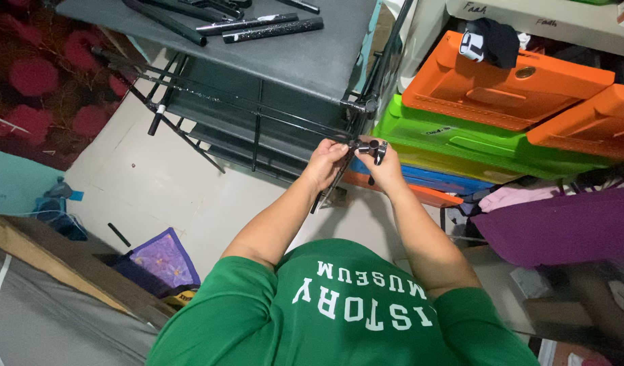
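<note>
My left hand [325, 163] grips a thin black metal rod [331, 188] that slants down toward the floor. My right hand [385, 169] holds a small black tube connector [373, 146] at the top end of that rod. Both hands meet just below the corner joint [366, 106] of a black metal rack frame [257, 108]. A grey panel [291, 54] lies across the top of the frame, with several loose black tubes [257, 26] resting on it.
Stacked plastic trays in orange [501, 81], green [474, 139] and blue stand to the right. A purple cloth [562, 227] lies at the right. A red patterned fabric [41, 81] hangs at the left. A purple cushion [163, 261] and a short black rod [118, 234] lie on the tiled floor.
</note>
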### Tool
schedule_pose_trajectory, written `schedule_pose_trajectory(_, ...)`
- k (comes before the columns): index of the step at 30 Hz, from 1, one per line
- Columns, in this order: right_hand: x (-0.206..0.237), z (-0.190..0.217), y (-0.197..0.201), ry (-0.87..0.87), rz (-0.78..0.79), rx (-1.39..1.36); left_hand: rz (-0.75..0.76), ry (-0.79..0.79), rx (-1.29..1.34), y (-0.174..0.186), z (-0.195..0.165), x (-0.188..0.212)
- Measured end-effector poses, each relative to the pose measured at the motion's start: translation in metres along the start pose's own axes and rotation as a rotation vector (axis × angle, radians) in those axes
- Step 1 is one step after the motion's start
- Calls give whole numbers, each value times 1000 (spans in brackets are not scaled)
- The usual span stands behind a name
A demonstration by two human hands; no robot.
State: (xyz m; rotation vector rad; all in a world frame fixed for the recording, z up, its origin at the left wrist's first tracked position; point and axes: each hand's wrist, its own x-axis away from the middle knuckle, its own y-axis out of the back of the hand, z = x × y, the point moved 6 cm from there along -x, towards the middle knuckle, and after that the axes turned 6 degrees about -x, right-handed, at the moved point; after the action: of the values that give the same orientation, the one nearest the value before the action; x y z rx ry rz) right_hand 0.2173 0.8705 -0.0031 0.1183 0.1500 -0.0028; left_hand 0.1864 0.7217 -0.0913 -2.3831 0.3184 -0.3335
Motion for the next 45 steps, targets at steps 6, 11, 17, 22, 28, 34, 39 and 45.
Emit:
schedule_pose_trajectory(6, -2, 6, -6, 13, 28, -36, -47, 21, -11, 3, -3, -3)
schedule_pose_trajectory(11, -5, 4, -10, 3, 58, -36, 1, 19, 30, -2, -10, -4)
schedule_pose_trajectory(17, -3, 0, -8, -85, 47, -32, 10, -2, 104, -6, -14, -5)
schedule_pose_trajectory(22, -3, -3, -6, -104, 23, -12, 67, -19, 155, -6, -14, -5)
schedule_pose_trajectory(28, -2, -2, -5, -59, 33, -45, 46, -16, 183, -3, -12, -4)
schedule_pose_trajectory(34, -5, 2, -8, -40, 61, -66, 52, -42, 88, -7, -12, -2)
schedule_pose_trajectory(39, -3, 2, -4, -54, 34, -76, 1, 81, 59, 0, -6, 2)
schedule_pose_trajectory(45, 3, -15, -5, -248, 18, -255, 68, 48, 74, 1, -5, 5)
